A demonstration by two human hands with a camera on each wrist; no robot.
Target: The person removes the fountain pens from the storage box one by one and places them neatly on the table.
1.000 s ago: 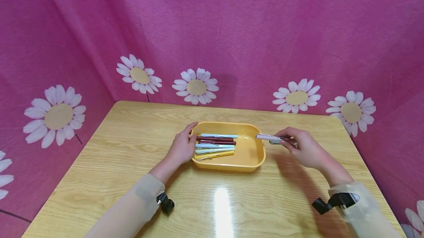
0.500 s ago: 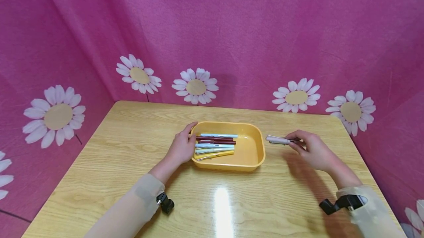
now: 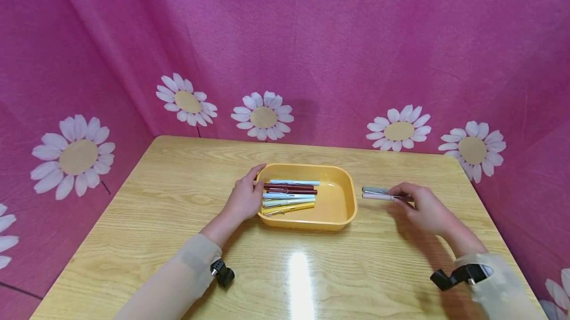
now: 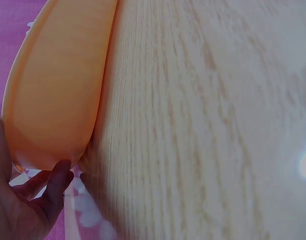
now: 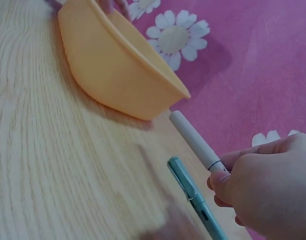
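My left hand [image 3: 247,196] grips the left end of a yellow-orange plastic tray [image 3: 307,225], its fingertips against the outer end wall in the left wrist view. Inside the tray several pens lie side by side: light blue pens [image 3: 295,182], dark red pens [image 3: 291,191], a pale green pen [image 3: 289,202] and a yellow pen [image 3: 289,208]. To the right of the tray, my right hand [image 3: 425,208] pinches a pale pinkish-white pen [image 5: 195,140] between thumb and fingers. Close beside it, a green pen [image 5: 185,180] with a clip lies on the table.
The wood-grain table [image 3: 200,161] stands against a pink curtain [image 3: 285,38] printed with white daisies. A bright light reflection [image 3: 300,285] shows on the table in front of the tray. Both wrists carry black camera mounts [image 3: 222,273].
My right hand has moved right and down, taking the pale pen from over the tray's right rim to beside the green pen. The left hand and tray have stayed put.
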